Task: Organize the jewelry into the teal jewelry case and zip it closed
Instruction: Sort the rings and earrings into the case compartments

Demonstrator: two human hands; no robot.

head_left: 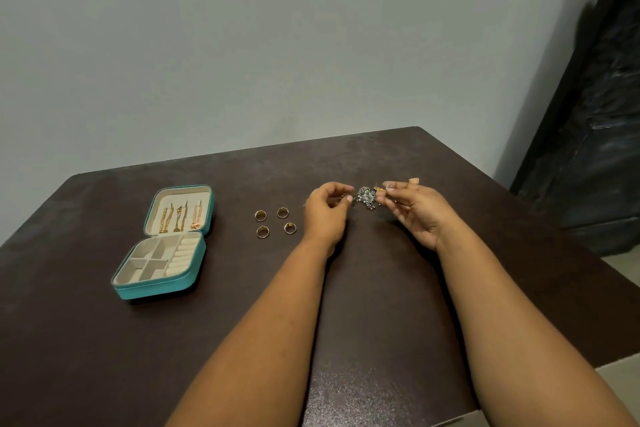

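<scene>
Dark brown tabletop (346, 305) against a grey wall, bare room near its front edge. Left hand (325, 210) and right hand (414, 210) each pinch an end of a silver beaded jewelry cluster (367, 197), held between them toward the far right. Four gold rings (275, 222) lie just left. Teal jewelry case (166, 250) lies open near the left edge — gold chains (180, 217) in its lid.

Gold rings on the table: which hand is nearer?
Left. The left hand hovers just right of the four gold rings; the right hand is farther right, past the silver jewelry cluster.
</scene>
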